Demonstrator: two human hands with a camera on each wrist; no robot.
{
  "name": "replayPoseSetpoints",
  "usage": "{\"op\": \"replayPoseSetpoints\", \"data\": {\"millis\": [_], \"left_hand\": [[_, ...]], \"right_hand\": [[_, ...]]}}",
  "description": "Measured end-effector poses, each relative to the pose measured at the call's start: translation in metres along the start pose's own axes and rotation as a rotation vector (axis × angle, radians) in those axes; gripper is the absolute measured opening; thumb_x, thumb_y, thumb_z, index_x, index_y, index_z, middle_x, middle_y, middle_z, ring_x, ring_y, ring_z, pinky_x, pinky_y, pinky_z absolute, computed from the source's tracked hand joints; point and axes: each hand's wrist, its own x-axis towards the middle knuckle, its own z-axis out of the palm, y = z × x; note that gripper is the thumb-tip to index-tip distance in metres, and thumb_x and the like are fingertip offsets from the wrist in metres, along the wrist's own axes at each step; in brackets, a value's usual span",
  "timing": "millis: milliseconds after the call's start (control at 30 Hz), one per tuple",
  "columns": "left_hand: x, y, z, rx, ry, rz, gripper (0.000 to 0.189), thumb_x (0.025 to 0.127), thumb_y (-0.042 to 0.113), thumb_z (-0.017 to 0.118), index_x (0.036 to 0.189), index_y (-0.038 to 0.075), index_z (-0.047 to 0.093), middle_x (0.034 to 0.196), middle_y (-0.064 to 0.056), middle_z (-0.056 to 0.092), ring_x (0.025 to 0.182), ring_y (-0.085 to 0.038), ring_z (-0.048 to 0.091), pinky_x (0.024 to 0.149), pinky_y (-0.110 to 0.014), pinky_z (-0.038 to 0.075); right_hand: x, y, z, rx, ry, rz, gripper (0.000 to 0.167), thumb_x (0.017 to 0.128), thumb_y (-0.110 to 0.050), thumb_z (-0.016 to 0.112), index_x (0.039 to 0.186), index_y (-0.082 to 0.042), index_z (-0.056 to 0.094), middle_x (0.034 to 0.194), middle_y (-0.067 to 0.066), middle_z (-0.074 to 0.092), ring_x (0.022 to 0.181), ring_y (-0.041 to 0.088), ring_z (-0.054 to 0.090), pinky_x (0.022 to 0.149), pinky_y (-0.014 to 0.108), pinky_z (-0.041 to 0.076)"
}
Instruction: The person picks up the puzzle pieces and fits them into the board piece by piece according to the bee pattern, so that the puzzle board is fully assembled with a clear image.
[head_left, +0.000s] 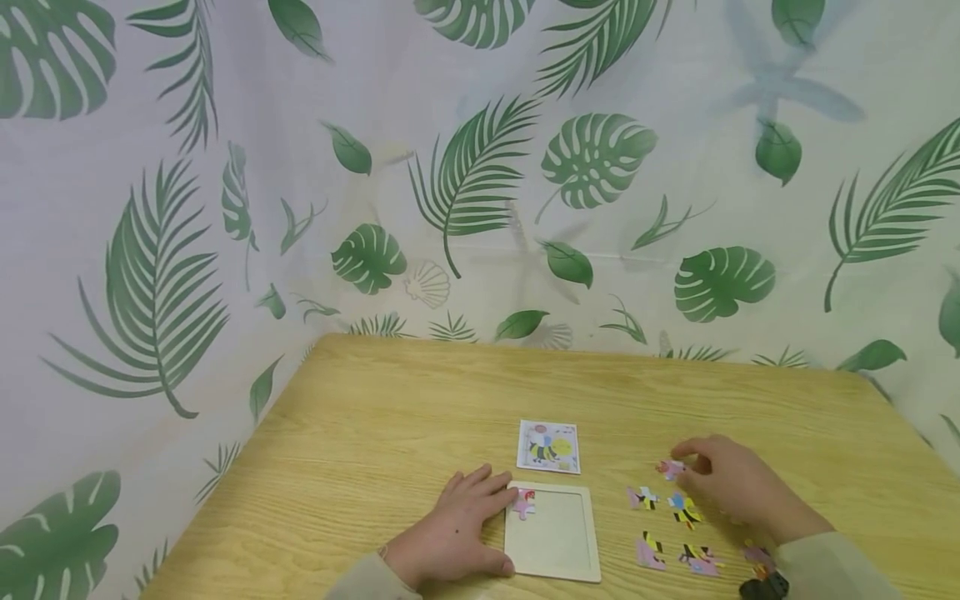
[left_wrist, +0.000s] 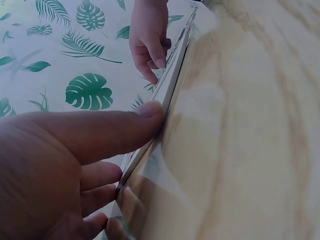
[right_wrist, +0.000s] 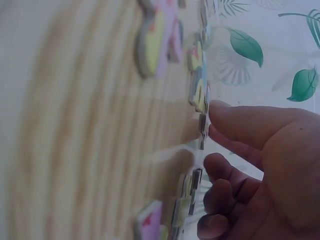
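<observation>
R hand (head_left: 731, 482) pinches pink puzzle pc (head_left: 667, 468) w/ red, 2 o'clock of tray (head_left: 553, 546); L hand (head_left: 471, 527), spread, touches tray's 9 o'clock.

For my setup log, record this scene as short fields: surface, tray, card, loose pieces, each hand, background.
Surface: wood-grain table
Tray: pale square tray, one puzzle piece in its far left corner
Card: bee picture card, lying just beyond the tray
Loose pieces: at least six, right of the tray, including a bee-patterned piece
Left hand: fingers spread, touching the tray's left edge
Right hand: thumb and fingers at a pink piece; firm grip unclear
Background: leaf-print backdrop
</observation>
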Motion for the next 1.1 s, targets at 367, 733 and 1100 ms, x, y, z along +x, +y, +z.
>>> {"op": "replayPoseSetpoints", "data": {"millis": [367,733,1100], "left_hand": [[0.001,-0.001,0.000,-0.003,-0.002,-0.002,0.089,0.079,0.050,0.082,0.154,0.018,0.046,0.163,0.002,0.030,0.153,-0.028,0.017,0.120,-0.058,0.007],[0.000,-0.001,0.001,-0.012,-0.009,-0.016,0.089,0.079,0.051,0.082,0.154,0.020,0.046,0.163,0.004,0.030,0.153,-0.028,0.016,0.120,-0.057,0.007],[0.001,-0.001,0.001,-0.014,-0.005,-0.012,0.089,0.078,0.052,0.082,0.154,0.020,0.046,0.163,0.005,0.030,0.153,-0.027,0.016,0.120,-0.057,0.006]], "right_hand": [[0.003,-0.011,0.002,0.000,-0.021,0.035,0.020,0.098,-0.027,0.068,0.112,-0.013,0.068,0.089,0.001,0.060,0.076,0.020,0.051,0.064,0.038,0.044],[0.005,-0.007,0.003,-0.009,0.003,0.027,0.018,0.095,-0.020,0.072,0.107,-0.007,0.067,0.100,0.005,0.059,0.087,0.022,0.054,0.074,0.042,0.049],[-0.001,-0.015,0.005,0.001,0.062,0.029,0.013,0.095,-0.014,0.069,0.102,-0.011,0.058,0.085,0.003,0.053,0.071,0.020,0.047,0.060,0.036,0.039]]}}
